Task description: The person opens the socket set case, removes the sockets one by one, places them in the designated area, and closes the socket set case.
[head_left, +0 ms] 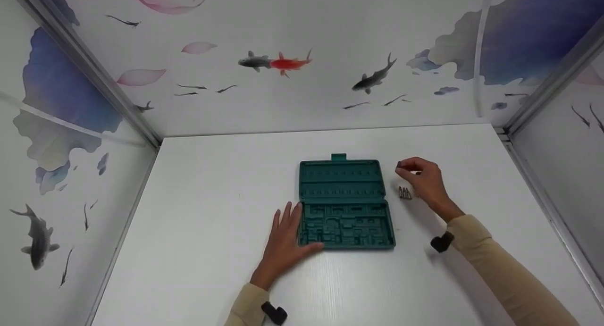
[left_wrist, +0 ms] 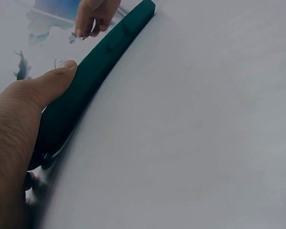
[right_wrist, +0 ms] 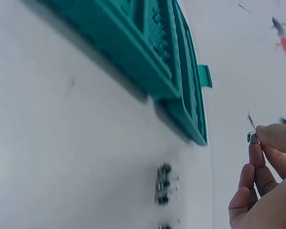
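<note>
An opened green plastic case (head_left: 343, 224) lies on the white table, its lid (head_left: 342, 179) folded back away from me and moulded recesses in its base. My left hand (head_left: 285, 236) rests at the near left corner, fingers straight along the left side and thumb on the front edge. In the left wrist view that thumb (left_wrist: 59, 78) lies against the case wall (left_wrist: 95, 67). To the right of the lid, my right hand (head_left: 424, 182) pinches a small metal socket (right_wrist: 252, 138) between thumb and fingertips, its hollow end showing.
Several small metal pieces (head_left: 404, 193) stand close together to the right of the case, below my right hand. A latch tab (head_left: 339, 156) sticks out from the lid's far edge. Panels printed with fish (head_left: 290, 63) and petals wall in the table (head_left: 212, 198).
</note>
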